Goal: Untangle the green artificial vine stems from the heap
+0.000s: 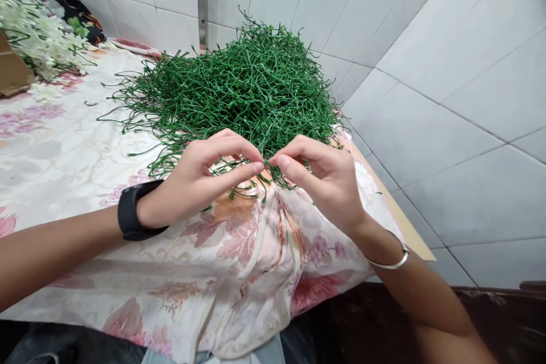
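Note:
A big heap of thin green plastic stems (243, 82) lies on a table covered with a flowered cloth (68, 142). At the heap's near edge, my left hand (205, 176) and my right hand (319, 176) meet fingertip to fingertip. Both pinch a single green stem (265, 160) between thumb and forefinger. A black watch sits on my left wrist and a silver bangle on my right.
White artificial flowers (34, 34) and a brown box (12, 71) stand at the table's far left. A tiled wall (426, 68) runs behind and to the right of the table. The table's corner (420, 247) juts out by my right arm.

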`<state>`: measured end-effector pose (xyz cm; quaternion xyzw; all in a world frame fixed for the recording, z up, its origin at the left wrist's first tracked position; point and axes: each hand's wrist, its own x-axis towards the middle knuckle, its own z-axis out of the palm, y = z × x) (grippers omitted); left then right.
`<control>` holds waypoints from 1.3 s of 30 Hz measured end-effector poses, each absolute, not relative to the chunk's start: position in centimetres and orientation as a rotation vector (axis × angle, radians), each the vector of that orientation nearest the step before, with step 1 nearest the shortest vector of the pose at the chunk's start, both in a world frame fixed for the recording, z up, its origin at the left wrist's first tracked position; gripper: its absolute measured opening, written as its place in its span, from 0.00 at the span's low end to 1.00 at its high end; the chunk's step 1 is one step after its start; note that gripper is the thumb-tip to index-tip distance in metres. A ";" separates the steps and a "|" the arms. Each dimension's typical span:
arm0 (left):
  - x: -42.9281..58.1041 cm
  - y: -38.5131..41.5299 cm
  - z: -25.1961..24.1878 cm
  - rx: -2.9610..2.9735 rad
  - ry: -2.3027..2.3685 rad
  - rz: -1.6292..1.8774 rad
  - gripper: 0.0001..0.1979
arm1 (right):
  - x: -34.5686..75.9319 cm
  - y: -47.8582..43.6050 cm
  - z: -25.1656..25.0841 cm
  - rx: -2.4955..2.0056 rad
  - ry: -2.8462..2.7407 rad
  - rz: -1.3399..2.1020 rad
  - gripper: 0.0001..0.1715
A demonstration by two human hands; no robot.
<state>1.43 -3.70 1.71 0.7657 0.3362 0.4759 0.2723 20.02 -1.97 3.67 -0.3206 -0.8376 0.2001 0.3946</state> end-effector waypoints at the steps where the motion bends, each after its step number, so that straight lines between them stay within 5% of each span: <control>1: 1.4 -3.7 1.7 2.133 0.896 1.295 0.04 | 20.0 -1.9 3.9 -0.844 -2.083 0.705 0.09; 5: 1.5 -3.6 1.6 2.322 0.852 1.327 0.03 | 20.0 -1.7 4.2 -0.895 -1.921 1.160 0.07; 10: 1.4 -3.6 1.7 2.429 0.867 1.333 0.03 | 20.1 -1.6 4.0 -0.906 -1.905 1.242 0.05; 24: 1.3 -3.5 1.3 2.322 0.892 1.371 0.04 | 20.0 -2.0 3.2 -0.740 -2.181 0.400 0.03; 39: 1.4 -3.5 0.9 2.367 0.971 1.297 0.05 | 19.7 -2.1 2.8 -0.758 -2.260 0.032 0.05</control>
